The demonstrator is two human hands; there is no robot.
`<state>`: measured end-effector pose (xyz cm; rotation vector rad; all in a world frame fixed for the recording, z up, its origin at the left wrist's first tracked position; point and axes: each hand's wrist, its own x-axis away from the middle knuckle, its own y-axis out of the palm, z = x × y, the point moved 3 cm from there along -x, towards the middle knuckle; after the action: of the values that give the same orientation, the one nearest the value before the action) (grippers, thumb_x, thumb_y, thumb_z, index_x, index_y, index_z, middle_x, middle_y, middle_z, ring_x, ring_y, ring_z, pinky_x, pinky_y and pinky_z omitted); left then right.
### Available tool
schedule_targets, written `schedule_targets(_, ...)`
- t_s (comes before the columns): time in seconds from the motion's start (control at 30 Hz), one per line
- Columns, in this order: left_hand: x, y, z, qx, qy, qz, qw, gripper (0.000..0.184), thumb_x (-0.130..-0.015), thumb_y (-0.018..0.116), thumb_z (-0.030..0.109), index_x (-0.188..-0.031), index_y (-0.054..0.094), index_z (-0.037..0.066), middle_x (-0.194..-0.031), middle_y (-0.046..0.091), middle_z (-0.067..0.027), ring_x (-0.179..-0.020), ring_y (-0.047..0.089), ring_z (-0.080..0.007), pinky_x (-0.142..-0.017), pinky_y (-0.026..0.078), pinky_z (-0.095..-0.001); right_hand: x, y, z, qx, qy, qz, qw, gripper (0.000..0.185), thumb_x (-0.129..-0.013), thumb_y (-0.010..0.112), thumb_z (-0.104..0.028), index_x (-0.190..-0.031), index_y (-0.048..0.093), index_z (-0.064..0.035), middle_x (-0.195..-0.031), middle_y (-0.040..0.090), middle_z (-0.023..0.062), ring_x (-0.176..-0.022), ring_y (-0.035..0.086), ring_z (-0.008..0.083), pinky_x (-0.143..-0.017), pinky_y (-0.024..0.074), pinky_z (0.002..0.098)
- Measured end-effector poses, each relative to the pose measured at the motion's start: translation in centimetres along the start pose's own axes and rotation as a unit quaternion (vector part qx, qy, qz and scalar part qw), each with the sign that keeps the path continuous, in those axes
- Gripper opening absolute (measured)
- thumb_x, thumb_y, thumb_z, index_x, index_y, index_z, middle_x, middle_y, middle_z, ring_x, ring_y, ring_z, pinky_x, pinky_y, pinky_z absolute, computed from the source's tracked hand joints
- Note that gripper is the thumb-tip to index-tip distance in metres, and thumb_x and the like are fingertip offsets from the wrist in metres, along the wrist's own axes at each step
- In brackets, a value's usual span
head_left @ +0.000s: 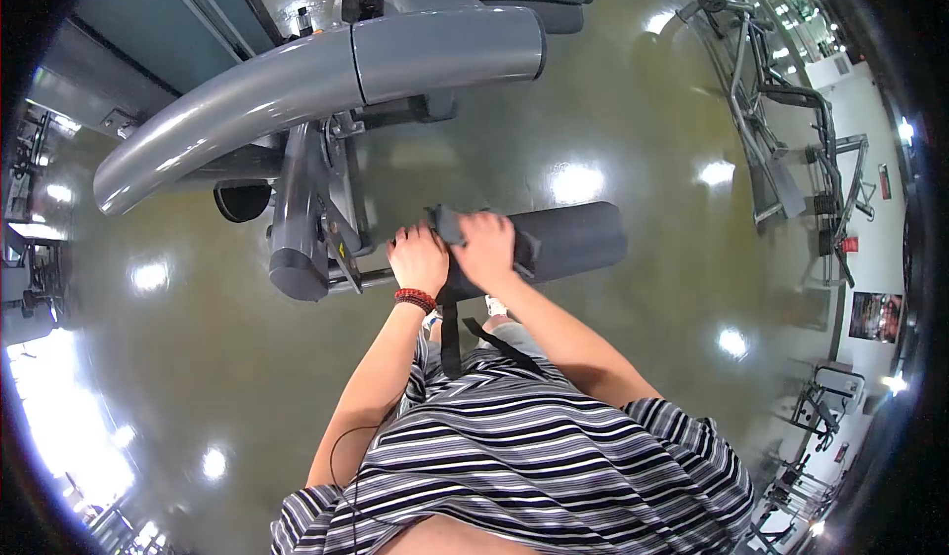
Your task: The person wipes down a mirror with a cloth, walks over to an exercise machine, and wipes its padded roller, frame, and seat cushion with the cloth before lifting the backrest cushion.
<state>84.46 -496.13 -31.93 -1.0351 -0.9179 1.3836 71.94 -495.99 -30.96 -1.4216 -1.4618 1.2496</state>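
Note:
A dark padded roller of the exercise machine lies across in front of me. At its left end my left hand rests with bent fingers by a black strap; a red bead bracelet circles that wrist. My right hand lies beside it, its fingers bent over a grey cloth-like piece on the roller. Two loose black strap ends hang toward my striped shirt. What sits under both palms is hidden.
A large grey curved machine arm reaches across the upper left, above an upright grey post. A weight rack stands at the right by the wall. My shoe shows below the roller.

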Motion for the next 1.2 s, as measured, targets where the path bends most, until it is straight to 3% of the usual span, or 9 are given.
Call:
schedule_targets(0.17, -0.1, -0.1, 0.0, -0.060, 0.004, 0.083, 0.995, 0.029, -0.089, 0.050, 0.026, -0.101, 0.065, 0.004, -0.099, 0.066, -0.0123, -0.096, 0.060, -0.0301, -0.084, 0.047, -0.0445, -0.6, 0.3, 0.2, -0.030, -0.042, -0.039, 0.998, 0.041, -0.077, 0.065, -0.030, -0.113, 0.059, -0.0102, -0.109, 0.062, 0.0076, -0.109, 0.054, 0.0254, -0.095, 0.0369, 0.0483)
schedule_targets(0.3, -0.2, -1.1, 0.3, -0.019, -0.004, -0.040, 0.999, 0.029, -0.090, 0.051, 0.029, -0.099, 0.064, 0.004, -0.099, 0.065, -0.0118, -0.094, 0.061, -0.0294, -0.082, 0.048, -0.0437, -1.3, -0.9, 6.9, 0.029, 0.062, -0.093, 0.993, 0.034, -0.078, 0.064, -0.032, -0.104, 0.063, -0.0097, -0.104, 0.065, 0.0094, -0.105, 0.056, 0.0263, -0.090, 0.0406, 0.0442)
schedule_targets(0.43, 1.1, -1.7, 0.6, -0.027, 0.015, -0.002, 1.000, 0.031, -0.091, 0.051, 0.029, -0.106, 0.061, 0.004, -0.107, 0.063, -0.0121, -0.104, 0.057, -0.0295, -0.090, 0.044, -0.0452, -0.2, -4.3, 15.5, 0.057, 0.089, 0.003, 0.994, 0.026, -0.075, 0.066, -0.025, -0.087, 0.062, -0.0034, -0.088, 0.064, 0.0151, -0.090, 0.061, 0.0321, -0.081, 0.0464, 0.0457)
schedule_targets(0.63, 6.7, -2.7, 1.3, -0.003, 0.036, 0.055, 0.998, 0.050, -0.091, 0.052, 0.028, -0.132, 0.047, 0.002, -0.137, 0.046, -0.0168, -0.131, 0.037, -0.0330, -0.109, 0.028, -0.0490, 2.3, -5.8, 23.7, 0.076, 0.124, 0.069, 0.987, 0.041, -0.076, 0.067, -0.021, -0.114, 0.060, -0.0051, -0.109, 0.062, 0.0110, -0.112, 0.053, 0.0284, -0.098, 0.0382, 0.0446)
schedule_targets(0.8, 11.6, -1.8, 1.0, 0.003, 0.035, -0.031, 0.999, 0.066, -0.092, 0.051, 0.031, -0.146, 0.027, 0.003, -0.154, 0.022, -0.0140, -0.144, 0.017, -0.0283, -0.116, 0.014, -0.0492, 2.7, -4.1, 16.2, 0.070, 0.077, 0.090, 0.991, 0.044, -0.069, 0.069, -0.019, -0.111, 0.062, -0.0091, -0.111, 0.061, 0.0083, -0.111, 0.052, 0.0269, -0.098, 0.0358, 0.0467)
schedule_targets(0.9, 12.0, -1.8, 0.8, -0.011, 0.045, -0.041, 0.998, 0.066, -0.091, 0.052, 0.032, -0.146, 0.028, 0.003, -0.154, 0.022, -0.0140, -0.144, 0.017, -0.0277, -0.116, 0.012, -0.0487, 1.2, -4.6, 4.8, -0.160, -0.026, 0.090, 0.983, 0.020, -0.064, 0.065, -0.014, -0.084, 0.067, -0.0107, -0.087, 0.066, 0.0114, -0.091, 0.060, 0.0309, -0.080, 0.0403, 0.0481)
schedule_targets(0.93, 12.0, -1.8, 0.8, -0.001, 0.046, -0.035, 0.998, 0.065, -0.092, 0.051, 0.031, -0.145, 0.029, 0.003, -0.154, 0.024, -0.0136, -0.144, 0.017, -0.0275, -0.116, 0.011, -0.0494, 0.4, -3.3, 1.6, -0.079, -0.037, -0.066, 0.994, 0.050, -0.062, 0.070, -0.018, -0.111, 0.063, -0.0119, -0.104, 0.065, 0.0081, -0.103, 0.059, 0.0282, -0.087, 0.0430, 0.0465)
schedule_targets(0.97, 12.1, -1.7, 0.8, -0.007, 0.045, -0.039, 0.998, 0.064, -0.092, 0.051, 0.031, -0.145, 0.030, 0.003, -0.153, 0.025, -0.0134, -0.144, 0.017, -0.0274, -0.116, 0.011, -0.0499, 1.1, -1.3, -0.9, -0.085, -0.127, 0.025, 0.988, 0.059, -0.067, 0.072, -0.022, -0.123, 0.055, -0.0142, -0.114, 0.061, 0.0070, -0.112, 0.054, 0.0251, -0.093, 0.0402, 0.0465)
schedule_targets(1.2, 11.6, -3.0, 0.2, 0.019, 0.066, 0.010, 0.998, 0.049, -0.087, 0.059, 0.014, -0.133, 0.047, 0.006, -0.142, 0.042, -0.0123, -0.136, 0.034, -0.0277, -0.115, 0.012, -0.0505, -0.6, -0.4, 0.1, -0.080, -0.091, -0.062, 0.991, 0.046, -0.074, 0.068, -0.031, -0.115, 0.059, -0.0122, -0.110, 0.063, 0.0072, -0.108, 0.055, 0.0260, -0.087, 0.0421, 0.0445)
